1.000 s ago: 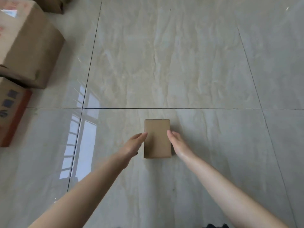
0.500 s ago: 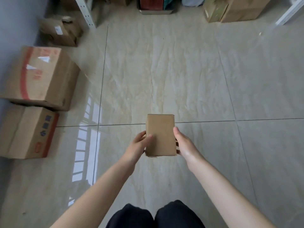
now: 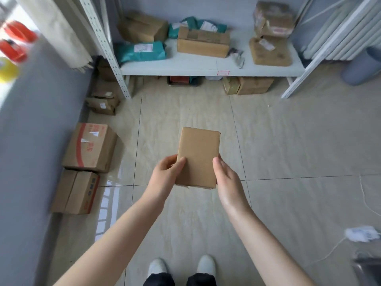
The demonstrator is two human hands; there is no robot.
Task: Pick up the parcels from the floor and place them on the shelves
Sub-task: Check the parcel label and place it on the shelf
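A small plain brown parcel [image 3: 198, 155] is held flat in the air at the centre of the view, well above the floor. My left hand [image 3: 165, 176] grips its left edge and my right hand [image 3: 226, 182] grips its right edge, thumbs on top. Ahead stands a white metal shelf [image 3: 198, 68] whose low board carries several cardboard boxes and two teal mailer bags [image 3: 142, 51].
Two large cardboard boxes [image 3: 90, 147] sit on the floor by the left wall, with smaller ones [image 3: 102, 104] behind them. More boxes [image 3: 249, 85] lie under the shelf. A radiator [image 3: 348, 32] is at the right. White paper and a cord [image 3: 362, 234] lie at the lower right.
Both hands closed on the parcel on the floor and lifted it up. The view rose from the floor tiles to take in the shelf ahead.
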